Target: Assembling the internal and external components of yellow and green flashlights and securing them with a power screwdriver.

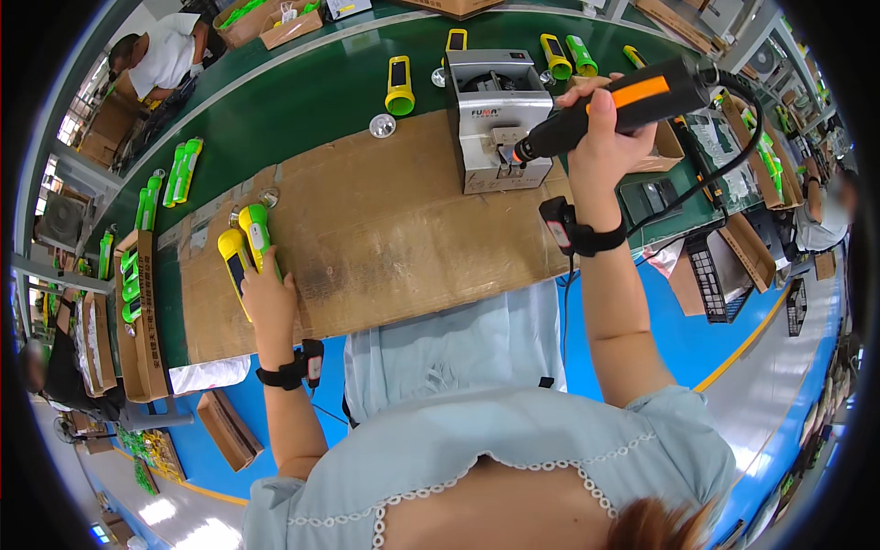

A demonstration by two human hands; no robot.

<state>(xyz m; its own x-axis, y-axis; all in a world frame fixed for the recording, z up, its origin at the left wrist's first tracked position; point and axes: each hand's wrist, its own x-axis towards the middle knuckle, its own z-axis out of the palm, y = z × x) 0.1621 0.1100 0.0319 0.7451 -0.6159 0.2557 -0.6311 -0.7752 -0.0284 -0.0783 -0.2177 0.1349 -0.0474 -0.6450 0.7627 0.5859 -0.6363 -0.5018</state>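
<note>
The black-and-orange electric screwdriver (632,103) slants over the far right of the cardboard mat (385,229), its tip at the front of the grey screw feeder (477,156); whether it touches or carries a screw cannot be made out. The right hand (605,147) has its fingers clamped around the body. A poor angle there could make the bit miss or drop a screw, and the black cable (753,147) could drag the tool aside if it snagged.

On the mat's left lie 2 flashlights side by side — a green-and-yellow flashlight (256,226) and a yellow flashlight (235,252). The left hand (270,301) reaches onto the green-and-yellow flashlight; I cannot tell whether its fingers grip or merely rest. A loose hold could let it roll. Just beyond, a shiny reflector cup (268,197) might be knocked. Farther out, more flashlights (400,81) occupy the green bench (312,110).
</note>
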